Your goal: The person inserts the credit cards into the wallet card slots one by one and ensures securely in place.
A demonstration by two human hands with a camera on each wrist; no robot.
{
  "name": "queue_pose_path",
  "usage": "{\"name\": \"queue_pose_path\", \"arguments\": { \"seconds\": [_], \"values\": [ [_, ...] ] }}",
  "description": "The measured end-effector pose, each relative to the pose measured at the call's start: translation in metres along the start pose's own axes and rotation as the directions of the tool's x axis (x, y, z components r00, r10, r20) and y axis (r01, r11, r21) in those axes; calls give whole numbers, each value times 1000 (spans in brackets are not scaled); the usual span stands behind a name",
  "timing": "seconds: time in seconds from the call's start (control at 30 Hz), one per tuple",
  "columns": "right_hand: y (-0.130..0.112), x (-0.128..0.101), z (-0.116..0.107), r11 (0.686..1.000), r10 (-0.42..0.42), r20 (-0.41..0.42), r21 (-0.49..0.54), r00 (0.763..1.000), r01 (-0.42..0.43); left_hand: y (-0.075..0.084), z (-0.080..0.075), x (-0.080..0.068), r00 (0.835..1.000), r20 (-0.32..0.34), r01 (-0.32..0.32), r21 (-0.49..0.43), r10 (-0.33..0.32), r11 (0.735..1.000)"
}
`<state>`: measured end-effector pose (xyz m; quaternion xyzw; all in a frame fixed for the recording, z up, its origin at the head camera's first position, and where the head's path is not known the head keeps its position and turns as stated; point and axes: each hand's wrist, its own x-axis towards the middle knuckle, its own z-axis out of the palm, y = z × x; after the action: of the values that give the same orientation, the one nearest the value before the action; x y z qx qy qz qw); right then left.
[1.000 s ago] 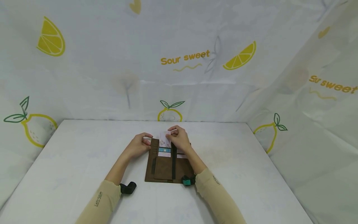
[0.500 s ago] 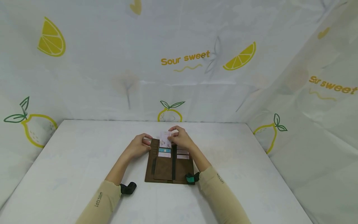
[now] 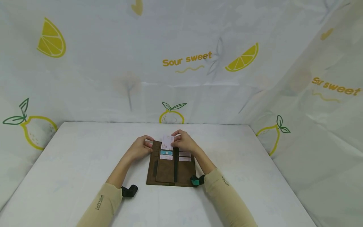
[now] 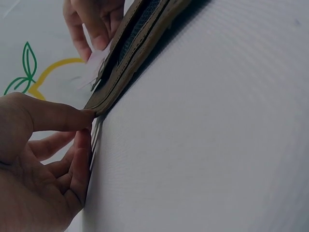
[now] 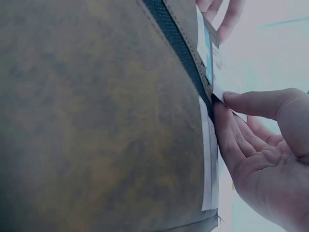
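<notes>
A brown wallet (image 3: 165,170) lies unfolded on the white table. My left hand (image 3: 140,148) pinches its far left corner between thumb and fingers, clearest in the left wrist view. With thumb and fingertips, my right hand (image 3: 185,142) pinches the right edge of a pale printed card (image 3: 167,143) that sticks up well beyond the wallet's top slots. Below that card, a blue strip of another card (image 3: 166,152) and a white card edge (image 3: 166,157) show in the left panel. White card edges (image 5: 206,154) also line the right panel's slots.
A black strap (image 3: 176,165) runs down the wallet's middle. The white table (image 3: 85,176) extends around it, and a lemon-print cloth (image 3: 113,63) hangs behind. Black wrist-worn devices (image 3: 129,191) sit at both wrists, the right one overlapping the wallet's near right corner.
The pale card has sunk slightly toward the wallet with my right hand, whose forearm has swung a little to the right. My left hand stays at the corner.
</notes>
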<state>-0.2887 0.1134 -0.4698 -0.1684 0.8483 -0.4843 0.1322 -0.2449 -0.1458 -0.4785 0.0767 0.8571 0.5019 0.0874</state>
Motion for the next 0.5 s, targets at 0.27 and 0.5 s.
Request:
{"name": "queue_pose_path", "arguments": {
  "seconds": [0.27,0.5],
  "values": [
    [0,-3,0,999,-6,-27,-53,1000,5,0,0,-1,1000,5,-7,2,7,1000],
    [1,-5,-1,995,-27,-24,-102,999,24,0,-1,-1,1000,9,-12,4,12,1000]
  ]
}}
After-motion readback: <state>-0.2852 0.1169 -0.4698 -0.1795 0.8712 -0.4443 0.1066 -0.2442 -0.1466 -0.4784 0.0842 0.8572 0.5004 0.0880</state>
